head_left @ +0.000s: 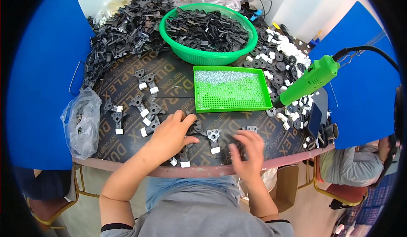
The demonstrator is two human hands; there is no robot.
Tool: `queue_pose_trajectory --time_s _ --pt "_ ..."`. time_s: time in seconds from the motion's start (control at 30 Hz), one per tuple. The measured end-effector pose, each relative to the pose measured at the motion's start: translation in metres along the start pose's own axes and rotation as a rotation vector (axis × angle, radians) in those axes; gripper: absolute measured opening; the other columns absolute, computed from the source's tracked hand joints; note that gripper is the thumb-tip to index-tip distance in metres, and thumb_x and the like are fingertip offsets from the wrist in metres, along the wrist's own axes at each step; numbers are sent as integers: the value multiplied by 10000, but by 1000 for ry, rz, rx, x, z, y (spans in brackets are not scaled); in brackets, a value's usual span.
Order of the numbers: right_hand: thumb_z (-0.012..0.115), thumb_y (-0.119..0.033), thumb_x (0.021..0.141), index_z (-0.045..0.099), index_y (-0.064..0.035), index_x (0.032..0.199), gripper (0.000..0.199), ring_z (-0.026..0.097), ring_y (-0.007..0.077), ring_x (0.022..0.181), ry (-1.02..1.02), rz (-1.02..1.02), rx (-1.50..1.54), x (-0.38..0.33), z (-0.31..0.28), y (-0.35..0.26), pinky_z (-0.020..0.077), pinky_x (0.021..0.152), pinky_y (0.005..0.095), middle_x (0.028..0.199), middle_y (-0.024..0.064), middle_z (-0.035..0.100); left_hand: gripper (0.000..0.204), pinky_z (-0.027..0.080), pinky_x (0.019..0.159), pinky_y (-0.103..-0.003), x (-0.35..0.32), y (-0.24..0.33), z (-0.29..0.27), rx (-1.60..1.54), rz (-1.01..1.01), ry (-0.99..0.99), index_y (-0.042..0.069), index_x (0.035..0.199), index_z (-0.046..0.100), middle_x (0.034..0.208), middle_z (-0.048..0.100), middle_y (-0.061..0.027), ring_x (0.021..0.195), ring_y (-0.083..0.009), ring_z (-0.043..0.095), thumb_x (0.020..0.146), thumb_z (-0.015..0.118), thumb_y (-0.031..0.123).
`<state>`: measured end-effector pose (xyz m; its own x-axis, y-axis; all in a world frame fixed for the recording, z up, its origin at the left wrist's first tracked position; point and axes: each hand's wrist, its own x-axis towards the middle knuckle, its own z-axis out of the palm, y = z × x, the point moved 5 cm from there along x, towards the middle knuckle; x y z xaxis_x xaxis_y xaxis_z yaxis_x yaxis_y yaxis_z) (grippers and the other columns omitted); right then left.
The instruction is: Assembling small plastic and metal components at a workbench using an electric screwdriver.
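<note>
My left hand (169,131) is over a cluster of black plastic parts (196,126), thumb and index finger apart. Its palm hides some of the parts beneath. To the right, my right hand (250,152) hovers low near the table edge, fingers bent and spread, slightly blurred, close to another black part (252,129). Between the hands lies a black bracket-like part with a white roller end (213,140), its white end toward me. Similar assembled pieces (118,120) lie scattered left of my left hand. One more (184,156) sits below my left wrist.
A green perforated tray (232,109) holds small silvery pieces. Behind it, a green basin (203,57) brims with black parts beside a heaped pile (127,33). A green electric screwdriver (307,80) hangs at right above white rollers (290,52) and black discs. A clear plastic bag (82,124) lies left.
</note>
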<state>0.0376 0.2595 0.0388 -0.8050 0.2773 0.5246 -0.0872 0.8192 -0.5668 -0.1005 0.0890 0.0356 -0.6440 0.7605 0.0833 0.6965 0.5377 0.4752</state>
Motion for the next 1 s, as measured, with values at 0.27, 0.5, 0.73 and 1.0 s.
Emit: queue_pose_trajectory --time_s 0.27,0.5,0.73,1.0 --pt "767 -122 721 634 -95 1073 376 490 349 1161 -188 -58 -125 -6 28 -4 381 979 465 1187 117 547 290 488 762 -463 6 -14 5 -142 -127 5 52 1034 481 931 573 -200 878 -416 599 828 685 72" --pt "748 -19 723 661 -43 1001 293 546 323 1089 46 30 20 -25 -21 13 420 932 410 1217 125 555 337 486 649 -354 -6 -1 -25 -283 -178 401 24 1004 488 815 603 -127 730 -275 611 785 744 41" --pt "667 -58 876 325 -2 1405 632 481 239 1214 -105 255 992 -47 -2 -3 424 980 365 1458 210 368 368 477 799 -425 -46 107 44 -314 358 411 23 1074 613 1037 557 -149 927 -330 559 713 675 -12" --pt "486 109 892 456 11 1284 405 529 239 1207 97 361 570 -48 -52 68 423 1011 334 1380 213 470 486 434 923 -469 -39 84 27 -2 76 388 38 1235 541 1214 515 -169 1105 -385 517 772 687 32"
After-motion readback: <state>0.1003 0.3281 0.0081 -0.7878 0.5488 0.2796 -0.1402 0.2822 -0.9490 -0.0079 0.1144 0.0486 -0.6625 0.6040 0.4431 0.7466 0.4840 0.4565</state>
